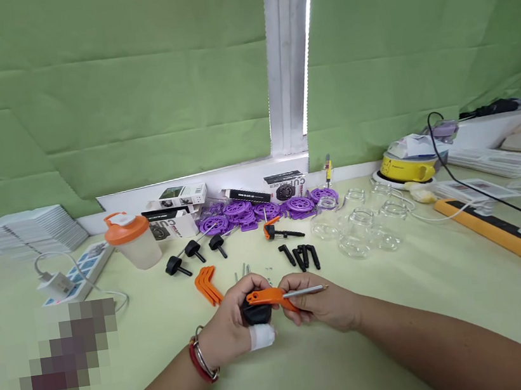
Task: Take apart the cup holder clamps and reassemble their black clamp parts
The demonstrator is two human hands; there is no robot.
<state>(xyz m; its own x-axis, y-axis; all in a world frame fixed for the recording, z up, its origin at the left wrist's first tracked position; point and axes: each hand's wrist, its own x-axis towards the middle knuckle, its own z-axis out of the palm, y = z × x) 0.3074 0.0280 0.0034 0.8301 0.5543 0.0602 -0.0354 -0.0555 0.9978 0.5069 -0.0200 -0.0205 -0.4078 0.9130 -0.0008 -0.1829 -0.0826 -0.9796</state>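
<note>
From the head view, both hands meet just below the middle of the frame. The left hand [232, 326], its thumb wrapped in white tape, curls shut around a black knob [257, 314], most of which is hidden by the fingers. The right hand [323, 305] pinches an orange bracket [267, 296] that lies across the top of the knob, with a thin metal rod [304, 291] sticking out to the right above its knuckles. How rod and bracket join is covered by fingertips.

A pixelated patch blots out the lower left of the frame. Loose screws just above the hands are too small to make out.

Above the hands lie spare orange brackets [206, 285], black knobs [194, 252], short black pegs [302, 256], purple wheels [244, 213] and clear glass jars [361, 230]. An orange-lidded shaker [133, 240] stands upper left, beside a power strip [81, 273]. A long orange bar [500, 230] runs along the right side, cut off by the frame's edge.

The pale green table [313, 373] lies bare below the forearms and to the lower right.
</note>
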